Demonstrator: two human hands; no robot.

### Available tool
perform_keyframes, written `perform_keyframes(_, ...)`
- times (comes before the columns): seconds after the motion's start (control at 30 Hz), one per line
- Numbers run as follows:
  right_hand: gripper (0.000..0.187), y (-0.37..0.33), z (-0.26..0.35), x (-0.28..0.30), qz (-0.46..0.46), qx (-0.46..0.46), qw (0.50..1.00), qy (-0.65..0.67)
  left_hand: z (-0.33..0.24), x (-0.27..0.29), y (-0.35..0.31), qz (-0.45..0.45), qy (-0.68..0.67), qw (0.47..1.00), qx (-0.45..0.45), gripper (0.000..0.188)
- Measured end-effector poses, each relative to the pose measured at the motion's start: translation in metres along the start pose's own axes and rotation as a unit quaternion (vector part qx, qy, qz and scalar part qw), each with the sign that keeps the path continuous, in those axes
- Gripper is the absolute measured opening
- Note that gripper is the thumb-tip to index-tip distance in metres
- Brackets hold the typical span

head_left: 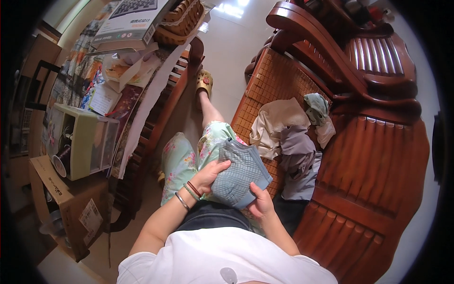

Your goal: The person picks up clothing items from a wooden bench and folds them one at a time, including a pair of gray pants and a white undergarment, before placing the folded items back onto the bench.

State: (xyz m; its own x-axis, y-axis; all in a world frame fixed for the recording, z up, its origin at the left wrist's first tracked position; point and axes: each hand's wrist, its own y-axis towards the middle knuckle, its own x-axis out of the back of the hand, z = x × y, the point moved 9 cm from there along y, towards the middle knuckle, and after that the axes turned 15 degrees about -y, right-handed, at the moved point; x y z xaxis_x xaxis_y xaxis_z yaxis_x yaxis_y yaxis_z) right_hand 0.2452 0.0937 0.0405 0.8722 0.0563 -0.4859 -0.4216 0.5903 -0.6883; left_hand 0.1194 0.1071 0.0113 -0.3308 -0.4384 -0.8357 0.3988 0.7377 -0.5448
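Over my lap I hold a pair of blue-grey briefs (pixel 242 173) with a raised, textured pattern, spread out fairly flat. My left hand (pixel 211 175) grips its left edge, the thumb lying on top and the fingers hidden beneath. At the lower right edge, my right hand (pixel 260 201) pinches the cloth in the same way. To the right, a cream garment (pixel 280 122), a mauve-grey garment (pixel 299 149) and a grey-green bunched cloth (pixel 317 108) lie in a loose pile on the bench seat.
A woven bamboo mat (pixel 276 78) covers the wooden bench (pixel 378 175) beside me. On my left, a cluttered table holds a flat box (pixel 130 28), a wicker basket (pixel 177 23) and a green drawer box (pixel 85 142). Below stands an open cardboard carton (pixel 78 203).
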Motion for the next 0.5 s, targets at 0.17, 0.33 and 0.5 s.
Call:
perform_keyframes(0.17, 0.053, 0.008, -0.010, 0.006, 0.005, -0.031, 0.998, 0.055, -0.005, 0.001, 0.005, -0.037, 0.019, 0.999, -0.003, 0.036)
perform_keyframes(0.33, 0.049, 0.012, -0.010, 0.003, 0.021, -0.036, 0.997, 0.072, -0.007, 0.003, 0.006, -0.049, 0.010, 0.999, 0.004, 0.035)
perform_keyframes(0.5, 0.049, 0.013, -0.010, 0.004, 0.022, -0.033, 0.997, 0.068, -0.006, 0.008, 0.008, -0.045, 0.001, 0.999, 0.008, 0.037)
